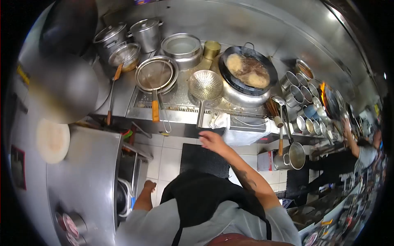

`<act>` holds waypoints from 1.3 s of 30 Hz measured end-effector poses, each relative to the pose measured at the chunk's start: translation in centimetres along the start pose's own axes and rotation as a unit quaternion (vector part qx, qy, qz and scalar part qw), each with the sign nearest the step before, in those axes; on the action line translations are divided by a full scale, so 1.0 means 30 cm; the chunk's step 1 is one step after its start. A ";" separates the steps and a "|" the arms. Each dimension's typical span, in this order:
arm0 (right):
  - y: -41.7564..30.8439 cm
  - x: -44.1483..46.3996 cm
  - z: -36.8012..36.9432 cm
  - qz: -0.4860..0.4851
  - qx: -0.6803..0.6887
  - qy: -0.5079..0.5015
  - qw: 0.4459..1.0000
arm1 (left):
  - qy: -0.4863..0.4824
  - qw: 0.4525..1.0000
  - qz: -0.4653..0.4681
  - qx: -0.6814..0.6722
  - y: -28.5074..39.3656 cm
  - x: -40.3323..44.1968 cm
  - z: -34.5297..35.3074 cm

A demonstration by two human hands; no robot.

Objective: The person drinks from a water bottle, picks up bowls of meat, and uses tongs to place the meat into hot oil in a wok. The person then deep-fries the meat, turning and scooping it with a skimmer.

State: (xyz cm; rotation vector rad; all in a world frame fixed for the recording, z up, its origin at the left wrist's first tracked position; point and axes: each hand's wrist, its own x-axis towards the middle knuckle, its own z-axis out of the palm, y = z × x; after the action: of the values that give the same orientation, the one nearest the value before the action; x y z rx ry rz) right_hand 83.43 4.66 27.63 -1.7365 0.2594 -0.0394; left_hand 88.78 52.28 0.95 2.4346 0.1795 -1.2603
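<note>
My right hand [212, 141] is just below the handle end of a perforated metal ladle [206, 85], its fingers partly spread and holding nothing. The ladle lies on the steel range beside a black wok [267, 61], where food [257, 79] bubbles in dark oil. My left hand [150, 185] hangs low near the side counter; its fingers are small and too unclear to read. A wooden-handled strainer [154, 74] rests on a bowl left of the ladle.
Lidded pots [146, 35] stand at the back left. A steel counter [88, 176] is at the left, metal containers [293, 96] at the right. Another person [349, 160] works at the far right near a flaming wok [331, 100]. A white cloth [246, 134] hangs from the range front.
</note>
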 end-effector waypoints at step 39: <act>-0.776 -0.568 -1.114 -0.010 -0.487 0.122 0.865 | -0.033 0.967 -0.069 -0.244 0.280 -0.049 0.298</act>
State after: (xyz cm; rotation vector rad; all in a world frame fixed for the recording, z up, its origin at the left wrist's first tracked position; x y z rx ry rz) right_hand 64.62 -20.67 58.51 -2.7539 0.5038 -0.1666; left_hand 83.57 41.15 -0.12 1.9814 0.5782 -1.1831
